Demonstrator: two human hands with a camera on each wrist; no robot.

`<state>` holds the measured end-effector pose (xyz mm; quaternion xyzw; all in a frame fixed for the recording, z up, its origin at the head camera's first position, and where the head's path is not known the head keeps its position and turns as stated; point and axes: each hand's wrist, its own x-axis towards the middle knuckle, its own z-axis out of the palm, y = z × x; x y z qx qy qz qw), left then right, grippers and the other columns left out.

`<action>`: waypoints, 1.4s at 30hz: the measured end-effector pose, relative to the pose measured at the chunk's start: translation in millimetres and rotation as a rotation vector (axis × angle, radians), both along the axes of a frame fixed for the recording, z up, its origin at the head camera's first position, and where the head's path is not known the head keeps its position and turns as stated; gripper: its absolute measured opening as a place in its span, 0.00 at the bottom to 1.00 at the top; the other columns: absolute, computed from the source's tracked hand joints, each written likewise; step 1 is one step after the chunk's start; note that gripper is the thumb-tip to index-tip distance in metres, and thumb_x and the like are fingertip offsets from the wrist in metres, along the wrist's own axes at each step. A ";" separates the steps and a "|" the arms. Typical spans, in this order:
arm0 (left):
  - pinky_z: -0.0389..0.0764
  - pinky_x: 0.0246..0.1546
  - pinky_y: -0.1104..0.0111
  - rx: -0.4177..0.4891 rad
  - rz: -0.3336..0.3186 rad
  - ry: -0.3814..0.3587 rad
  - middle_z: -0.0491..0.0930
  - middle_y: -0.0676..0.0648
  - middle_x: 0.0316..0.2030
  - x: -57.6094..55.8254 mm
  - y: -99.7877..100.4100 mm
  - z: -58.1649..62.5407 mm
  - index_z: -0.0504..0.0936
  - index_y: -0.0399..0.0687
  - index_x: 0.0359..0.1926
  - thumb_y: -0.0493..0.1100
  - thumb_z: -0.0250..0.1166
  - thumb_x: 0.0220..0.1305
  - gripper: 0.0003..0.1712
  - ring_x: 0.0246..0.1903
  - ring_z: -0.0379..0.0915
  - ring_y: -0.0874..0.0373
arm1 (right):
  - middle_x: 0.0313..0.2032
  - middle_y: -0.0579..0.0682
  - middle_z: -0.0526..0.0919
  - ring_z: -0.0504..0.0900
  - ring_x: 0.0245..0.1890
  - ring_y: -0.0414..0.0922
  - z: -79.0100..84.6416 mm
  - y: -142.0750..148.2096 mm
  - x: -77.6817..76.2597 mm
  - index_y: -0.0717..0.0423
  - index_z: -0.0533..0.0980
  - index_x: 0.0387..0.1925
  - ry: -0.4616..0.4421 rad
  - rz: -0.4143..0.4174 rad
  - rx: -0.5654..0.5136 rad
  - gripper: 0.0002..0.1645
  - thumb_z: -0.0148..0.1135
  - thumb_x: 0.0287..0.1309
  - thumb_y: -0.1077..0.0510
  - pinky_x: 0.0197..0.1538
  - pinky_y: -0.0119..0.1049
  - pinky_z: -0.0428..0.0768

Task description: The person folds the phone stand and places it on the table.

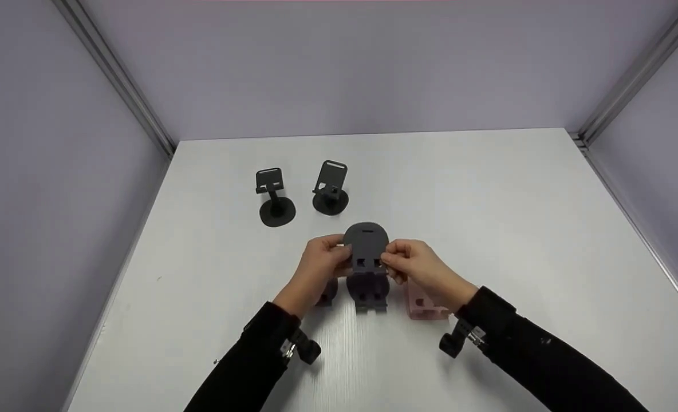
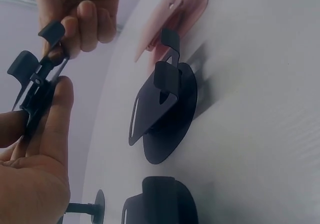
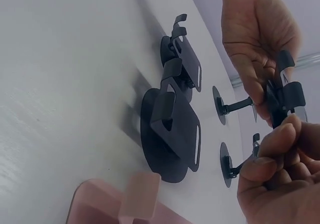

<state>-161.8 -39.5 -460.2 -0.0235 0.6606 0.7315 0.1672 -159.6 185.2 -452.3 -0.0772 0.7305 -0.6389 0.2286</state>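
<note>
A dark grey folding phone stand point(image 1: 366, 246) is held up off the table between both hands, its rounded end away from the person. The left hand point(image 1: 320, 260) grips its left edge, thumb on the near face and fingers behind. At the right edge, the thumb and fingertips of the right hand point(image 1: 422, 266) pinch it near the two square cutouts. The wrist views show its hooked lips point(image 3: 294, 94) sticking out between the hands. Below it, another dark folded phone stand point(image 2: 162, 96) rests on the table.
A further dark folded stand point(image 1: 327, 293) lies left, partly hidden by the left hand. A pink phone stand point(image 1: 422, 309) sits under the right hand. Two black stands, one left point(image 1: 273, 197) and one right point(image 1: 330, 191), stand unfolded farther back on the white table point(image 1: 488, 189). Walls enclose the table.
</note>
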 end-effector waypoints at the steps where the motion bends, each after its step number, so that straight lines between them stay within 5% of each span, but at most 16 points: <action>1: 0.85 0.36 0.71 0.010 -0.002 -0.006 0.86 0.49 0.33 0.0 0.3 0.2 0.82 0.34 0.57 0.36 0.59 0.72 0.16 0.32 0.83 0.62 | 0.26 0.46 0.77 0.74 0.24 0.38 0.1 0.5 -0.8 0.63 0.74 0.39 0.002 -0.003 0.000 0.08 0.58 0.74 0.60 0.29 0.28 0.75; 7: 0.87 0.39 0.67 0.093 -0.012 -0.011 0.88 0.46 0.36 -0.6 1.6 1.0 0.80 0.32 0.58 0.36 0.59 0.72 0.18 0.35 0.86 0.59 | 0.26 0.46 0.77 0.73 0.24 0.38 2.9 5.0 -6.0 0.63 0.74 0.40 0.008 -0.011 -0.003 0.07 0.57 0.74 0.60 0.29 0.29 0.76; 14: 0.87 0.48 0.57 0.195 -0.036 0.002 0.85 0.32 0.50 -0.9 -1.4 1.1 0.75 0.32 0.64 0.35 0.60 0.72 0.22 0.44 0.88 0.46 | 0.25 0.47 0.75 0.72 0.24 0.38 5.2 18.9 -17.1 0.63 0.73 0.39 0.005 -0.040 -0.016 0.10 0.57 0.75 0.59 0.30 0.31 0.76; 19: 0.86 0.49 0.57 0.170 -0.023 0.004 0.80 0.26 0.55 -0.4 -8.1 -0.6 0.75 0.33 0.64 0.35 0.61 0.71 0.22 0.45 0.87 0.44 | 0.25 0.46 0.74 0.72 0.24 0.39 0.9 37.8 -29.1 0.64 0.73 0.42 -0.004 -0.099 0.018 0.09 0.55 0.76 0.59 0.32 0.32 0.74; 24: 0.86 0.49 0.57 0.136 -0.008 0.001 0.84 0.30 0.52 0.5 -14.8 -2.4 0.76 0.34 0.63 0.35 0.60 0.72 0.21 0.46 0.87 0.44 | 0.27 0.46 0.74 0.72 0.26 0.38 -5.9 58.9 -39.9 0.63 0.72 0.43 -0.039 -0.147 0.064 0.09 0.53 0.77 0.59 0.32 0.30 0.73; 42: 0.86 0.49 0.57 0.091 0.060 0.027 0.85 0.32 0.49 -3.3 -30.2 -5.8 0.77 0.33 0.61 0.34 0.56 0.73 0.19 0.46 0.87 0.42 | 0.27 0.46 0.75 0.71 0.24 0.37 -27.0 89.4 -55.8 0.65 0.72 0.44 -0.174 -0.129 0.234 0.09 0.51 0.77 0.61 0.27 0.27 0.70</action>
